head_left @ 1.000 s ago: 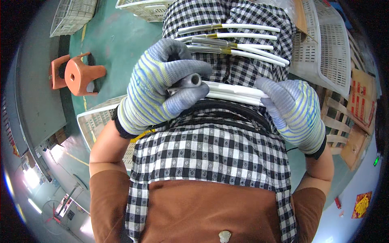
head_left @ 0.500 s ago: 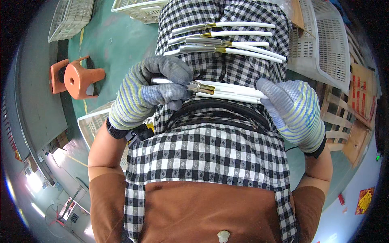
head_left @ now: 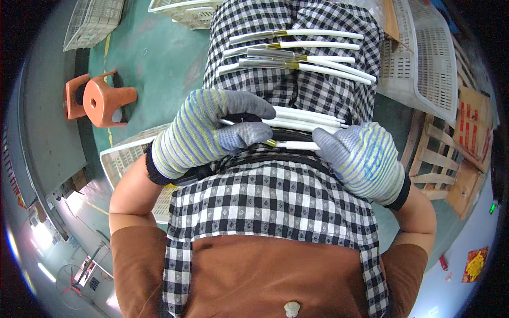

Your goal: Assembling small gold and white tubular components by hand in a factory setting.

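My gloved left hand (head_left: 220,130) is closed around the metal ends of a small bundle of white-handled paintbrushes (head_left: 305,117), whose handles point right. Lower down, a single paintbrush (head_left: 294,144) runs between my hands, its gold band beside my left thumb. My gloved right hand (head_left: 360,159) pinches the handle end of that single brush. The left glove hides the brush heads. Across the checked apron on my lap lie several more paintbrushes (head_left: 323,46), with silver and gold ferrules to the left and white handles to the right.
White plastic crates stand at the right (head_left: 424,58), the top (head_left: 188,13), the upper left (head_left: 93,24) and by my left forearm (head_left: 127,159). An orange stool (head_left: 106,100) is on the green floor at left. A wooden pallet (head_left: 437,153) and a cardboard box (head_left: 472,124) are at right.
One brush has come apart from the held bundle and now sits lower, nearer my body. My right hand has shifted left and down, and my left hand has moved slightly right.
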Demonstrator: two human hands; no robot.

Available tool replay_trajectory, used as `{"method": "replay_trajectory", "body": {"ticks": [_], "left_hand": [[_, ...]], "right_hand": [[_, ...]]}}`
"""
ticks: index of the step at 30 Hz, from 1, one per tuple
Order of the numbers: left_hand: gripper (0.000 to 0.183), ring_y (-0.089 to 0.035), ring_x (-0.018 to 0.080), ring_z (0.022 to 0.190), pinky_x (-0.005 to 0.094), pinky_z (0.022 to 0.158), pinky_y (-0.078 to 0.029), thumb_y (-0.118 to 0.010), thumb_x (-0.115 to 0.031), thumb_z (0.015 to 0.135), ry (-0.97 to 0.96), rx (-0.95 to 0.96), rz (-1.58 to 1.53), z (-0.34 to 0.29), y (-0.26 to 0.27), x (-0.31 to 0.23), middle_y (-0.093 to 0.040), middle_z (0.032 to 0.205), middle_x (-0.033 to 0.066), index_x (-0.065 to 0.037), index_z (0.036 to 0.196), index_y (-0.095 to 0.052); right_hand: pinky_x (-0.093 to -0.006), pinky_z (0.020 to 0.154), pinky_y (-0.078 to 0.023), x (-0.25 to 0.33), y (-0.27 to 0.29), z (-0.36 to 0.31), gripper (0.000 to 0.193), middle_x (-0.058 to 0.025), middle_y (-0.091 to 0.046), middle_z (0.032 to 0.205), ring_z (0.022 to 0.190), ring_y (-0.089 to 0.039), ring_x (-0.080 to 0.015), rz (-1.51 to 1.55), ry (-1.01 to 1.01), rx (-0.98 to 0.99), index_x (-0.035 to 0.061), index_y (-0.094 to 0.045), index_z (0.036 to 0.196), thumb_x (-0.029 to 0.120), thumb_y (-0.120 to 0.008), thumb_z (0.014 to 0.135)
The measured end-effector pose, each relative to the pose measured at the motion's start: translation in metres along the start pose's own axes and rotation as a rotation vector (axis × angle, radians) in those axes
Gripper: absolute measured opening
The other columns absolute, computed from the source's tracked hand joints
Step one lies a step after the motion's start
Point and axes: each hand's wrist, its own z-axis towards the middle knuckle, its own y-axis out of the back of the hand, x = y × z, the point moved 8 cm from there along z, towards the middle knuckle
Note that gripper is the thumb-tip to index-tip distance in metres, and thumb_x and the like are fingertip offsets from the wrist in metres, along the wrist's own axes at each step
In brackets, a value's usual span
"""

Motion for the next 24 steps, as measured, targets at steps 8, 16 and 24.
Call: {"method": "replay_trajectory", "body": {"ticks": [8,16,24], "left_hand": [[0.026,-0.065,0.0121,0.086,0.0265,0.08,-0.05,-0.072,-0.016,0.08,-0.021,-0.048,0.039,-0.009,-0.002,-0.001,-0.071,0.092,0.0095,0.0,0.101,-0.069],[0.027,-0.067,0.014,0.078,0.0283,0.072,-0.052,-0.077,-0.018,0.075,-0.301,-0.126,0.165,-0.014,-0.001,-0.02,-0.071,0.087,0.0093,-0.001,0.096,-0.07],[0.024,-0.067,0.0247,0.068,0.031,0.061,-0.05,-0.077,-0.014,0.074,-0.602,-0.051,0.394,-0.017,-0.014,-0.03,-0.068,0.077,0.0118,-0.004,0.095,-0.07]], "right_hand": [[-0.0377,0.042,-0.042,-0.006,0.017,0.004,0.034,-0.007,-0.056,0.063,0.05,-0.056,-0.0248,0.004,-0.054,-0.077,0.0053,-0.057,0.11,0.015,-0.065,0.078],[-0.0392,0.042,-0.042,-0.008,0.021,0.007,0.034,-0.0081,-0.055,0.059,0.048,-0.055,-0.0276,0.065,-0.057,-0.106,0.0069,-0.057,0.109,0.015,-0.067,0.077],[-0.0385,0.065,-0.052,-0.022,-0.007,-0.005,0.021,-0.0161,-0.068,0.083,0.07,-0.065,-0.0331,0.522,-0.241,-0.042,0.0012,-0.069,0.088,0.02,-0.061,0.086]]}}
